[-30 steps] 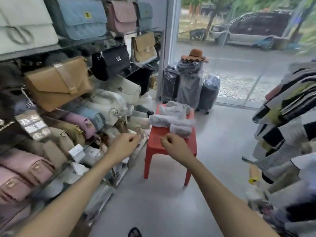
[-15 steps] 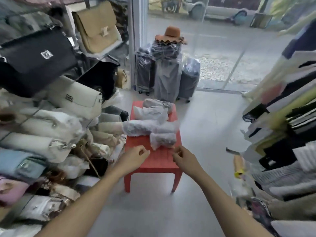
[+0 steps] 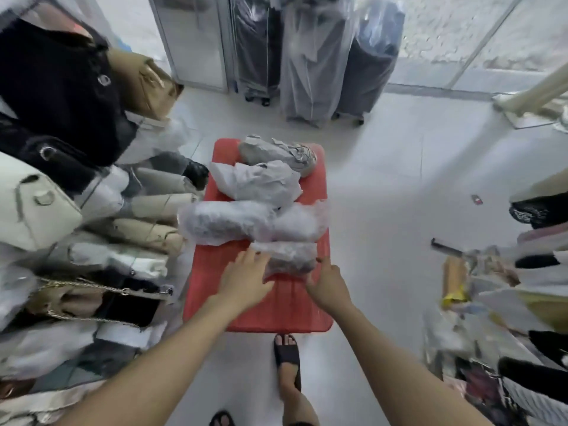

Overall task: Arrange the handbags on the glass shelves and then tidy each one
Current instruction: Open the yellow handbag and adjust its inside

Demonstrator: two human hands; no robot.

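Several plastic-wrapped handbags lie on a red plastic stool [image 3: 261, 309] in front of me. The nearest wrapped bag [image 3: 290, 258] sits between my hands. My left hand [image 3: 246, 279] reaches to its left end with fingers extended, touching the wrap. At the bag's right end my right hand [image 3: 327, 282] has its fingers spread. Behind it lie a long clear-wrapped bag [image 3: 246, 222], a white-paper-wrapped bag [image 3: 258, 182] and a grey bag [image 3: 279, 153]. Glass shelves on the left hold a white handbag [image 3: 30, 204], black handbags [image 3: 58, 87] and rolled beige bags [image 3: 147, 232].
Three plastic-covered suitcases [image 3: 310, 53] stand by the glass door behind the stool. Stacked clothing [image 3: 534, 272] fills the right side. My sandalled foot [image 3: 287, 361] stands on the white tiled floor just before the stool. A chain-strap bag [image 3: 92, 302] lies low on the left.
I have stepped up to the red stool and looked down. Both hands moved forward from curled in the air onto the nearest wrapped bag.
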